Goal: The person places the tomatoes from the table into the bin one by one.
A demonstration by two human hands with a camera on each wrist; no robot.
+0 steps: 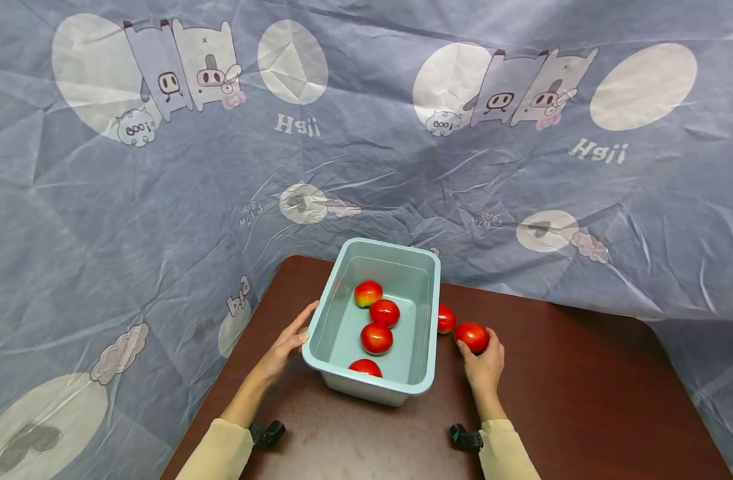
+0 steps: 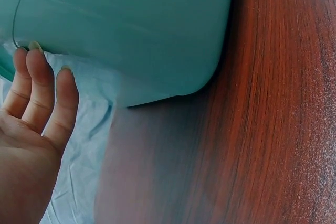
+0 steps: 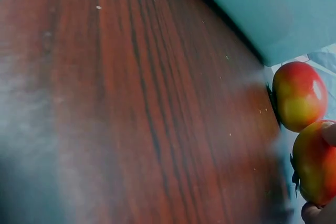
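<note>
A light blue-green plastic bin (image 1: 336,377) holds several red tomatoes, one of them a tomato (image 1: 376,339) near its middle. My left hand (image 1: 282,347) is at the bin's left side; in the left wrist view its fingers (image 2: 65,103) are nearly straight, their tips against the outer wall. To the right of the bin, my right hand (image 1: 485,365) grips a tomato (image 1: 472,337) between thumb and fingers. Just beyond it, against the bin's right side, lies another tomato (image 1: 446,319). The right wrist view shows the held tomato (image 3: 314,163) touching that other tomato (image 3: 299,97).
The bin stands on a dark reddish-brown wooden table (image 1: 582,387). A grey-blue printed cloth (image 1: 366,167) hangs behind the table and along its left side. Both forearms, in pale sleeves, wear black wrist devices.
</note>
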